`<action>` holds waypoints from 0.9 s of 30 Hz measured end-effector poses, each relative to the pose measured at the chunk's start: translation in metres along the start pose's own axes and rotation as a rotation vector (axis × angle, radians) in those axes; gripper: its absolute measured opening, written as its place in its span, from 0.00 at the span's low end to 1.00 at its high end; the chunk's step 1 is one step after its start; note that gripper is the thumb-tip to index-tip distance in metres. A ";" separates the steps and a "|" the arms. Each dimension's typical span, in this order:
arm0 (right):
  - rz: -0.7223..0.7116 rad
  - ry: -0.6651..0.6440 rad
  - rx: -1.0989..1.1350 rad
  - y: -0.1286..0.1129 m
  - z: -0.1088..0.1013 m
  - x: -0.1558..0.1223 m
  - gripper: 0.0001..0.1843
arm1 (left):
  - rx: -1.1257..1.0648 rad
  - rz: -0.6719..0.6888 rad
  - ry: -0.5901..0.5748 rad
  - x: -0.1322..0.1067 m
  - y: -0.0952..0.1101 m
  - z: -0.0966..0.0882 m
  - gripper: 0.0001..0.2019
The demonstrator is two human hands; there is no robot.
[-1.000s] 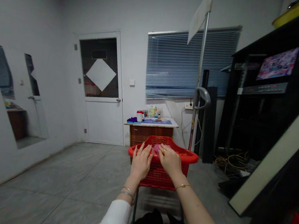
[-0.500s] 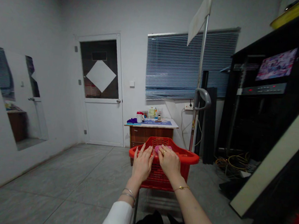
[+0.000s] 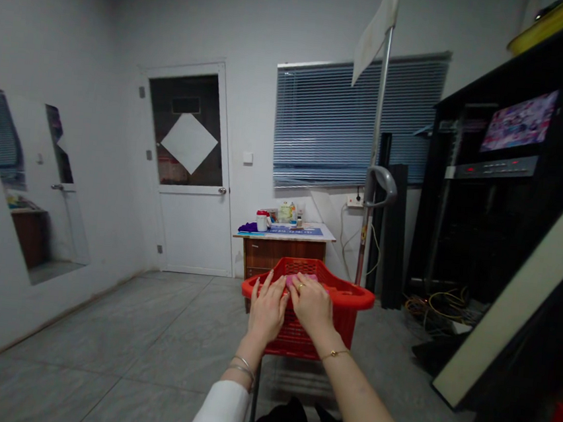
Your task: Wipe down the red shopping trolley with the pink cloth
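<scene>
In front of me stands a red plastic shopping cart (image 3: pixel 325 325) with a slatted basket and a thick rim. My left hand (image 3: pixel 268 310) rests on the rim's left part, its fingers stretched forward and slightly apart. Under the fingers of my right hand (image 3: pixel 311 307) is a bunched pink cloth (image 3: pixel 296 281), pressed against the rim near the middle. Most of the cloth is hidden by that hand. Both hands are close together, the right one just beside the left thumb.
Behind the cart is a brown desk (image 3: pixel 270 253) with a red-lidded white jug (image 3: pixel 262 221) and a purple cloth (image 3: pixel 248 227). A metal pole (image 3: pixel 380 114) rises nearby. At right are a black rack (image 3: pixel 488 237), cables (image 3: pixel 444 305) and a leaning pale board (image 3: pixel 511 306).
My right hand has slid slightly left along the rim with the pink cloth, closer to my left hand. My left hand stays in place on the rim.
</scene>
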State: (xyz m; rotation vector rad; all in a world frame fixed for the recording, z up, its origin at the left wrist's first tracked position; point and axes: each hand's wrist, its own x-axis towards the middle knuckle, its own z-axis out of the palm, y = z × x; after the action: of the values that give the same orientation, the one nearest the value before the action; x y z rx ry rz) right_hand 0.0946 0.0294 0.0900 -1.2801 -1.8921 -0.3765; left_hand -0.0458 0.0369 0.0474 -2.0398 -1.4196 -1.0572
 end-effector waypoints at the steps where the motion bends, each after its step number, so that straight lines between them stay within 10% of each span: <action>1: -0.003 -0.006 0.017 0.002 0.000 0.000 0.17 | 0.006 0.004 -0.006 0.000 -0.001 -0.001 0.20; 8: 0.369 0.056 0.012 0.080 -0.022 -0.013 0.16 | -0.023 -0.007 0.001 0.001 0.002 0.000 0.21; 17: 0.036 0.019 -0.041 0.015 -0.002 -0.001 0.16 | 0.001 0.005 -0.003 0.000 -0.001 -0.002 0.21; 24: 0.356 0.027 0.006 0.079 -0.025 -0.014 0.15 | 0.001 0.003 -0.022 0.001 -0.001 -0.002 0.20; 27: 0.336 0.061 -0.053 0.067 -0.021 -0.011 0.16 | -0.005 -0.007 -0.005 0.001 0.003 -0.001 0.20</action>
State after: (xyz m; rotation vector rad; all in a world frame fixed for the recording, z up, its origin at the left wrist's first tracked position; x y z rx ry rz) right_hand 0.1647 0.0390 0.0823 -1.5724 -1.5879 -0.2865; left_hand -0.0433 0.0362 0.0488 -2.0441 -1.4292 -1.0602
